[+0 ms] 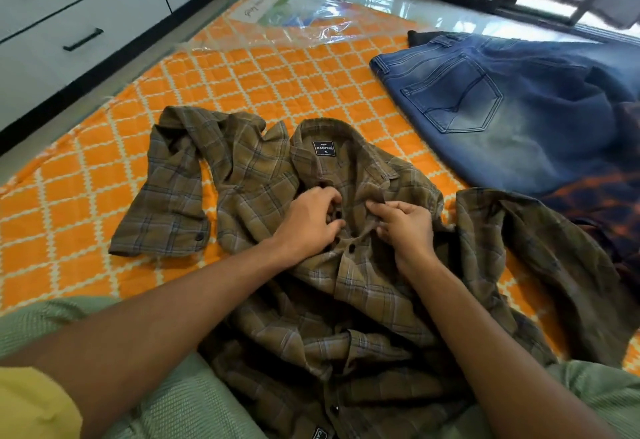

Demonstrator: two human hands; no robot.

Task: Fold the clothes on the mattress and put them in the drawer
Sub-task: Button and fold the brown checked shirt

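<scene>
Left hand [308, 220] and right hand [403, 222] side by side, fingers [375, 208] of both pinching the button placket of an olive plaid shirt [263, 175], spread face-up on the orange quilted mattress [104, 161]. Collar label just beyond the fingertips. Farther right, blue jeans [502, 109], flat. Far left, white drawers [69, 22], closed, black handles.
</scene>
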